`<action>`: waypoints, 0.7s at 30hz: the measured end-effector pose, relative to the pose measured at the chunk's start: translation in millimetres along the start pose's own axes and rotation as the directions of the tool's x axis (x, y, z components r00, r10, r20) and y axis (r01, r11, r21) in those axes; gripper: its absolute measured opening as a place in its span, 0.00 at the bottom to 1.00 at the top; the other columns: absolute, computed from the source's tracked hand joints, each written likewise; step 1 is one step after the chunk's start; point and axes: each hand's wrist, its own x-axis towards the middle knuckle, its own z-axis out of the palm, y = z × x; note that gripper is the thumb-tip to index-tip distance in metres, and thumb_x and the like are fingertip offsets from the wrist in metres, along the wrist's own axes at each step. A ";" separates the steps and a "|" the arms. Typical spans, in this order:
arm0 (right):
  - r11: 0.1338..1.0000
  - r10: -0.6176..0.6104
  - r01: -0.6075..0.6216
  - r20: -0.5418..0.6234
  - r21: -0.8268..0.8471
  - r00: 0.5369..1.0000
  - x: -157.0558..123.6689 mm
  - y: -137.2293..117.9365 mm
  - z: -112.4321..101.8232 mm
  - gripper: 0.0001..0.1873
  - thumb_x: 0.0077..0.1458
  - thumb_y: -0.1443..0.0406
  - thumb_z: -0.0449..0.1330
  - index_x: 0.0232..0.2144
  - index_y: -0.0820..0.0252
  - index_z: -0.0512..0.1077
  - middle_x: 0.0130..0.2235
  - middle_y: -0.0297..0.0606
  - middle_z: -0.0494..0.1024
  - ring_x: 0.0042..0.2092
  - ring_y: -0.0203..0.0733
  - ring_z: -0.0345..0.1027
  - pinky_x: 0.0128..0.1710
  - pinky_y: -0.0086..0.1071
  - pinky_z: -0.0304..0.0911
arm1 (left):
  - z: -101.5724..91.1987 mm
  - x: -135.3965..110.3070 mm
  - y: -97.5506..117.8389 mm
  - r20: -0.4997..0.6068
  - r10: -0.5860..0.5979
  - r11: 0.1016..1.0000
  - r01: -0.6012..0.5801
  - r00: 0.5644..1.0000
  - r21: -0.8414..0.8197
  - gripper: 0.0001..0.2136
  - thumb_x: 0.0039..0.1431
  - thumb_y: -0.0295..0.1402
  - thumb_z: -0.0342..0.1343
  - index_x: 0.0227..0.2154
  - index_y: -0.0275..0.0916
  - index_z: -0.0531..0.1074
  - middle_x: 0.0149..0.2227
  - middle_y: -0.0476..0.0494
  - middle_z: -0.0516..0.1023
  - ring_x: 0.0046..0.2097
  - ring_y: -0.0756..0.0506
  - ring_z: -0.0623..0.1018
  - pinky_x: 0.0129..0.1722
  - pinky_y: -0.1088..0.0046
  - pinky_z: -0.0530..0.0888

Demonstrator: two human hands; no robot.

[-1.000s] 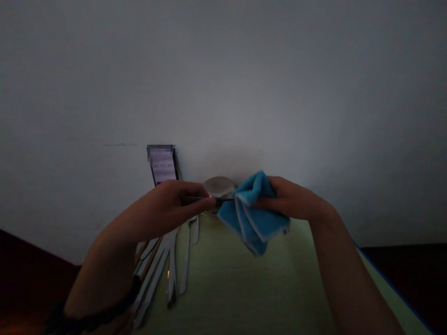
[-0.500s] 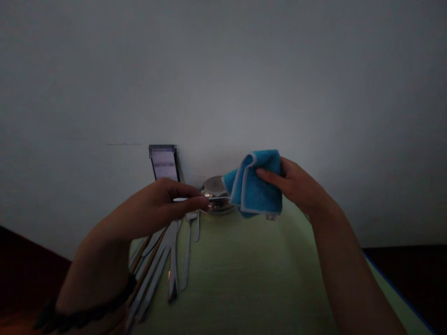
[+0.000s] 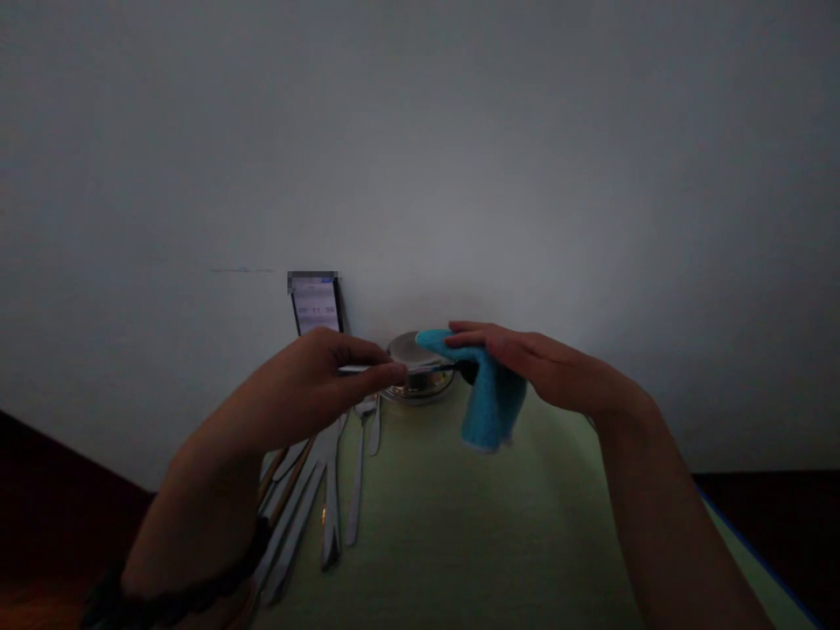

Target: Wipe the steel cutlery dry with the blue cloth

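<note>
A metal spoon lies level in the air, its handle pinched between the thumb and fingers of my left hand. Its dark rounded end is partly covered by a light blue cloth. My right hand grips that cloth from above, fingers fairly straight, and the cloth drapes down on both sides of the spoon's end. Directly behind the spoon stand stacked shiny metal dishes. Below my left hand, several knives and forks lie on the table, partly hidden by my forearm.
A phone with a timer on its screen leans against the pale wall. Two wooden-coloured sticks lie among the cutlery. The green table has a blue edge at the right.
My right hand has brought the cloth down over the spoon's far end and turned palm downward. The cloth now hangs folded over it. My left hand keeps its pinch on the handle.
</note>
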 end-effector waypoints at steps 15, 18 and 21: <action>0.973 0.101 -0.099 -0.005 -0.210 0.995 -1.3 12.1 -8.5 0.14 0.51 0.58 0.54 0.39 0.58 0.67 0.39 0.37 0.73 0.39 0.39 0.67 0.38 0.32 0.60 | 0.7 -1.6 3.2 0.021 0.053 0.998 -0.052 0.998 -0.022 0.13 0.54 0.43 0.50 0.29 0.41 0.75 0.19 0.54 0.70 0.22 0.53 0.66 0.19 0.81 0.61; 0.974 0.056 -0.040 0.064 -0.225 0.996 -3.0 9.4 -8.8 0.11 0.52 0.62 0.53 0.37 0.59 0.68 0.37 0.36 0.73 0.37 0.37 0.65 0.37 0.31 0.59 | 2.4 -3.2 5.4 0.039 0.080 0.997 -0.079 0.996 -0.016 0.14 0.55 0.42 0.48 0.28 0.40 0.74 0.19 0.53 0.70 0.22 0.53 0.67 0.19 0.80 0.60; 0.961 0.011 -0.004 0.026 -0.278 1.000 -0.3 7.8 -6.3 0.07 0.52 0.65 0.52 0.34 0.61 0.67 0.33 0.35 0.71 0.35 0.36 0.63 0.35 0.30 0.58 | 4.7 -3.3 13.2 -0.010 0.097 0.995 -0.096 0.995 0.028 0.13 0.55 0.42 0.49 0.27 0.40 0.74 0.17 0.53 0.69 0.20 0.53 0.66 0.18 0.80 0.60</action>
